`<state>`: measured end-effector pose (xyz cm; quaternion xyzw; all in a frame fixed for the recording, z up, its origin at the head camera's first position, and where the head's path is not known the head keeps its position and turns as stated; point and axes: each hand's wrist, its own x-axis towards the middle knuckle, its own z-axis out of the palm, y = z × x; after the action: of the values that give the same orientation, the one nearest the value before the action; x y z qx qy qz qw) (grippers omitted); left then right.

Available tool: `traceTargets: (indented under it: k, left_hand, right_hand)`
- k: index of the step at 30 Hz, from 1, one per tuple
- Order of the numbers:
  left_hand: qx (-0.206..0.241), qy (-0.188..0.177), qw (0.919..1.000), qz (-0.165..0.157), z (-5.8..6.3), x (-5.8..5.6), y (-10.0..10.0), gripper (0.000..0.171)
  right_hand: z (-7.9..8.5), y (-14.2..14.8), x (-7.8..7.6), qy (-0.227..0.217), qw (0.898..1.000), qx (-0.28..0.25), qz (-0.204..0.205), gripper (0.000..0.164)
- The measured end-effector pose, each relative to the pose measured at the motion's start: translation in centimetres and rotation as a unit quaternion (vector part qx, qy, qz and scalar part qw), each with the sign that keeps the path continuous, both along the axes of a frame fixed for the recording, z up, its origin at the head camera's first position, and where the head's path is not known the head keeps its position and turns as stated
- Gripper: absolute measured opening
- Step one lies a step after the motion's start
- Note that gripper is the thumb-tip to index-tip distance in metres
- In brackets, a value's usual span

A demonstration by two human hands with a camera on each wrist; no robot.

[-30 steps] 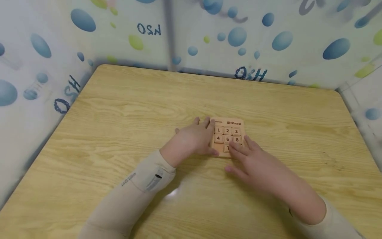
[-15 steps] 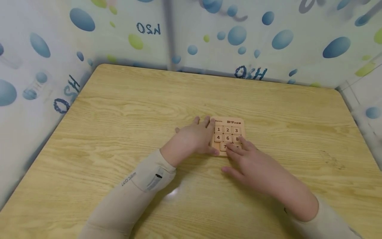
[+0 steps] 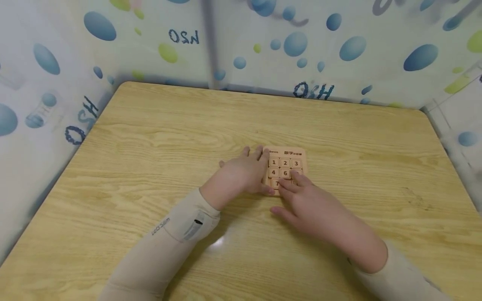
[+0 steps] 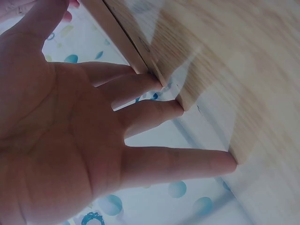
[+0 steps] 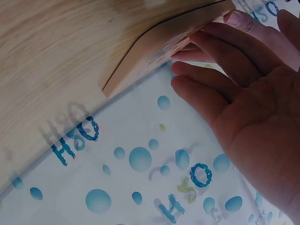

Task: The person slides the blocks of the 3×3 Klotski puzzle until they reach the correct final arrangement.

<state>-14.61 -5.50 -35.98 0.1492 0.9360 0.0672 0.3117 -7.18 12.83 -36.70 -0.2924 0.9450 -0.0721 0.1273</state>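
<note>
A small wooden number slide puzzle (image 3: 303,156) lies flat on the table, numbered tiles in its frame. Tiles 1, 2 and 3 form the top row; 4 and 6 show below. My left hand (image 3: 241,173) is spread along the puzzle's left side, thumb at the lower left corner, straight fingers touching the table in the left wrist view. Fingertips of my right hand (image 3: 314,207) rest on the bottom row, right beside the 7 tile (image 3: 276,183). They cover the tiles at the lower right. In the right wrist view, the puzzle's edge (image 5: 154,51) passes beyond these nearly straight fingers.
The puzzle lies near the middle of a wood-grain table (image 3: 169,125). Behind and to the left stand walls (image 3: 233,33) covered in blue and green dots and lettering. Both forearms, in beige sleeves (image 3: 150,251), reach in from the front.
The 7 tile has slid left along the bottom row into the lower left corner, with my right hand moving left alongside. My left hand has stayed at the puzzle's left side.
</note>
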Motion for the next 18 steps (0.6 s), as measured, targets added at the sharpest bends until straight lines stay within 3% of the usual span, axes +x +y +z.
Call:
traceTargets:
  k: [18]
  left_hand:
    - [0.003, 0.004, 1.0, -0.004, 0.0, 0.0, 0.0, 0.118]
  right_hand:
    - [0.0, 1.0, -0.3, -0.047, 0.999, -0.023, -0.015, 0.066]
